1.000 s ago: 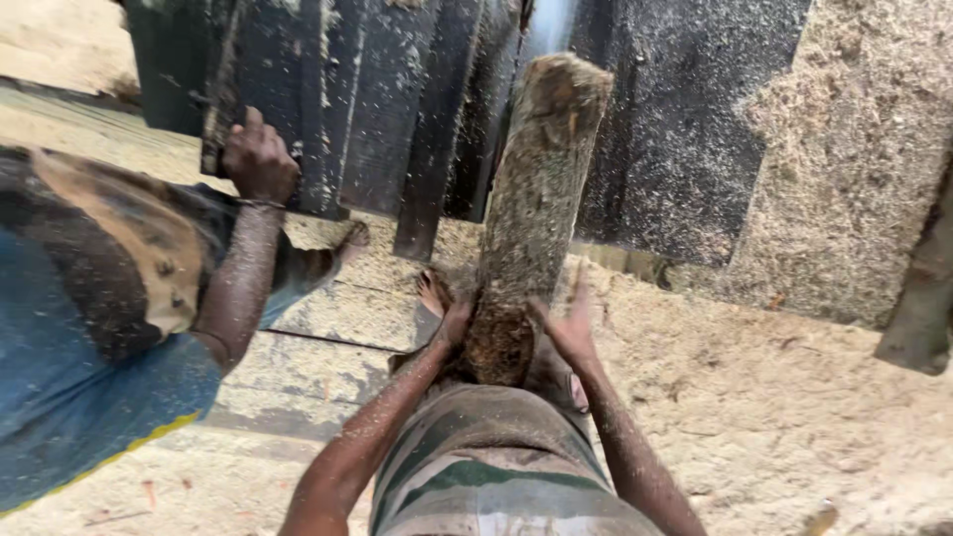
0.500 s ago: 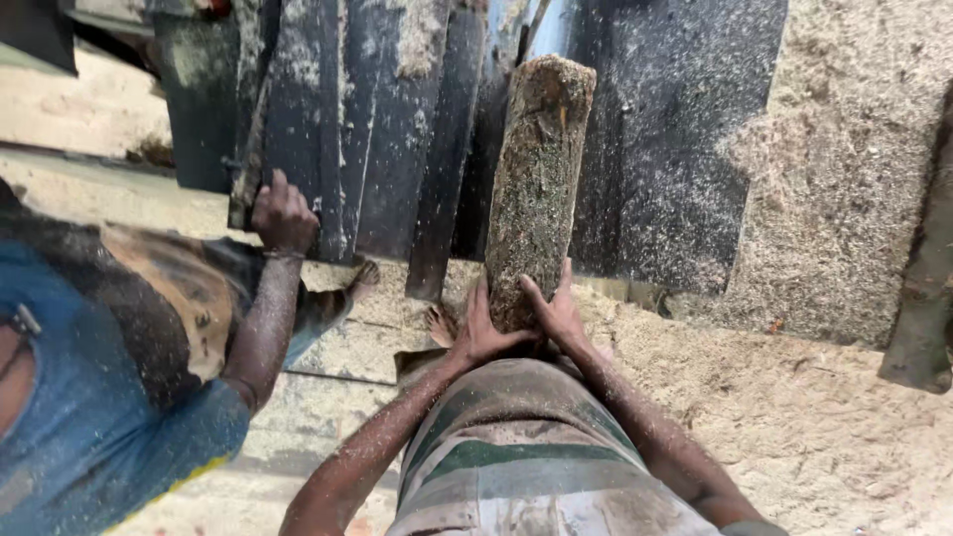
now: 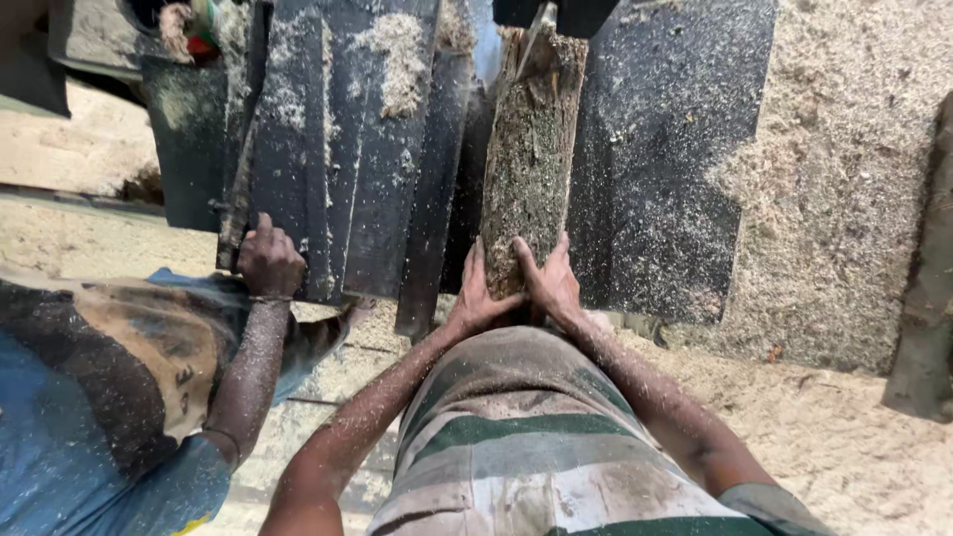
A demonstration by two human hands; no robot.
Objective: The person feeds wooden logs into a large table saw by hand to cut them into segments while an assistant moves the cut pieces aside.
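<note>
Since the earlier frame the log has slid further into the dark machine. Left hand and right hand lie open, palms pressed flat on its near end. Looks heavy, stiff, rough-barked; best pushed from that end

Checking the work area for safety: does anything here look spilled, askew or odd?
Pale sawdust is heaped everywhere and dusts the dark metal machine panels. Both hands, left and right, press the near end of the rough bark-covered log. A co-worker's hand rests on the panels.
</note>
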